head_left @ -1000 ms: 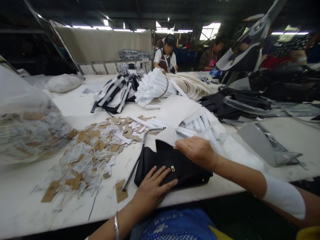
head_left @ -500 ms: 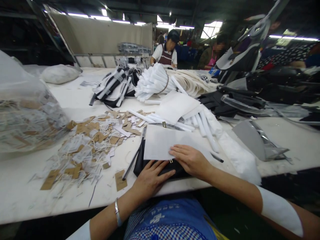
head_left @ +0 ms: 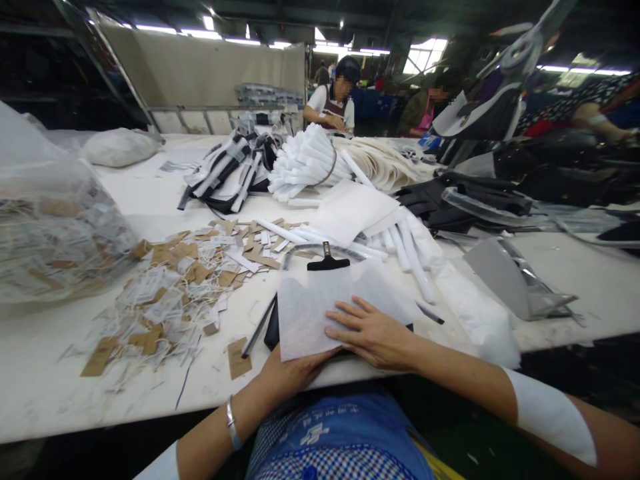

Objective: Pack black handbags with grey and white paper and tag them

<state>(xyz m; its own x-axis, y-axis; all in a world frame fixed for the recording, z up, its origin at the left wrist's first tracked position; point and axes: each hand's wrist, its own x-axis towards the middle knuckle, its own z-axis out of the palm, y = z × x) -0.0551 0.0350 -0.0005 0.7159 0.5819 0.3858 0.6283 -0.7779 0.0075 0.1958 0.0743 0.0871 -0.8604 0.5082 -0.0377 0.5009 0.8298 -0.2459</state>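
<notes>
A thin white sheet (head_left: 303, 317) lies over a black bag (head_left: 271, 327) at the table's front edge. My right hand (head_left: 373, 333) rests flat on the sheet, its fingers spread and pointing left. My left hand (head_left: 293, 367) is at the sheet's lower left edge. Most of its fingers are hidden under the sheet, while the part that shows is stretched out flat against the bag. Beyond the sheet's upper edge a black flap (head_left: 329, 265) with a small metal fitting (head_left: 327, 249) sticks out. A plastic-wrapped handle (head_left: 300, 250) arches behind it.
Loose brown and white tags (head_left: 180, 280) spread to the left, beside a clear plastic bag of tags (head_left: 55, 233). White rolls (head_left: 305, 163), more white sheets (head_left: 350, 210) and black bag parts (head_left: 470, 200) lie beyond. A grey piece (head_left: 505, 277) sits at right. A co-worker (head_left: 333, 100) works across the table.
The white sheet has come down toward me, covering my left fingers and most of the bag's front. The black flap now shows above it. My right hand moved slightly left and down with it.
</notes>
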